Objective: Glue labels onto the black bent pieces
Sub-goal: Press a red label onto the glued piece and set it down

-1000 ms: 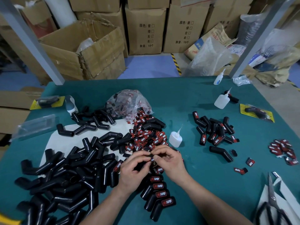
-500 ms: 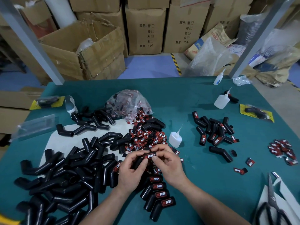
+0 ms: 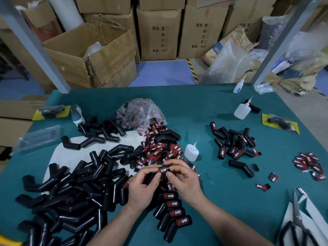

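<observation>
Standing by the green counter [image 3: 195, 107], I am seeing most of the job waiting. A big heap of bare black bent pieces [image 3: 71, 192] is lying at about nine o'clock from the hands, nearly all of them showing no label. At twelve o'clock a mound of red-and-black labels [image 3: 159, 148] is spilling out of a clear bag [image 3: 140, 112].

In the middle, the left hand [image 3: 142, 187] is curling round a black bent piece [image 3: 150, 176] held just above the counter. The right hand [image 3: 184, 180] is pinching the TAPER label [image 3: 163, 170] onto its end between thumb and fingertips; this one looks to be at the pressing stage. At six o'clock four finished pieces [image 3: 174, 212] are lying in a row, labels up.

A glue bottle [image 3: 190, 151] is standing at one o'clock. Farther right, about two o'clock, a smaller pile of labelled pieces [image 3: 234, 144] is sitting. By my reckoning, far more is remaining than is done.
</observation>
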`<action>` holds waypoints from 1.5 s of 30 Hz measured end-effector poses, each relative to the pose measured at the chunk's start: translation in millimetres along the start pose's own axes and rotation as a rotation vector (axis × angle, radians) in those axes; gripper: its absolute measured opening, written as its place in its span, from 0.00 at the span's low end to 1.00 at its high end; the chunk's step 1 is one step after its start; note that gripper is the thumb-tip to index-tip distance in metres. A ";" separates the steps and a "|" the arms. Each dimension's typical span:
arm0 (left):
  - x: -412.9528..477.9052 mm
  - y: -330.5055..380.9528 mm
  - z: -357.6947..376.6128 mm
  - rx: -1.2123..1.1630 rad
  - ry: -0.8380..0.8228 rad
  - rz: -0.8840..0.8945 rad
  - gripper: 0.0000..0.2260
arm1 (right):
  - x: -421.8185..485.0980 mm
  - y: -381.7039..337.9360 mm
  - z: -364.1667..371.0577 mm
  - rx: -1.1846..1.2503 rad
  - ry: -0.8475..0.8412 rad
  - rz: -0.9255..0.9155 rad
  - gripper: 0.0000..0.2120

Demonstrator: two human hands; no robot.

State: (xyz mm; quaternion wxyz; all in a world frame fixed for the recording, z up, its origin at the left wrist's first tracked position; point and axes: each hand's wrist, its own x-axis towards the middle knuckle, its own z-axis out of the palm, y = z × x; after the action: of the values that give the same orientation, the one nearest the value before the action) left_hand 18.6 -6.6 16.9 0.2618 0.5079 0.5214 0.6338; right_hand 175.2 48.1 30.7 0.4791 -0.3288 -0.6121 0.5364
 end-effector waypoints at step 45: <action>-1.1 -12.4 -1.1 0.080 -0.004 -0.196 0.14 | 6.2 2.9 -24.0 -0.558 0.172 -0.447 0.11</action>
State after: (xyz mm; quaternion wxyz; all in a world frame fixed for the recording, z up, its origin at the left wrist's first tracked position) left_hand 15.5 -4.0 5.1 0.3031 0.4656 0.5931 0.5828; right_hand 195.4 62.6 28.5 0.5262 -0.3489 -0.7489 0.2013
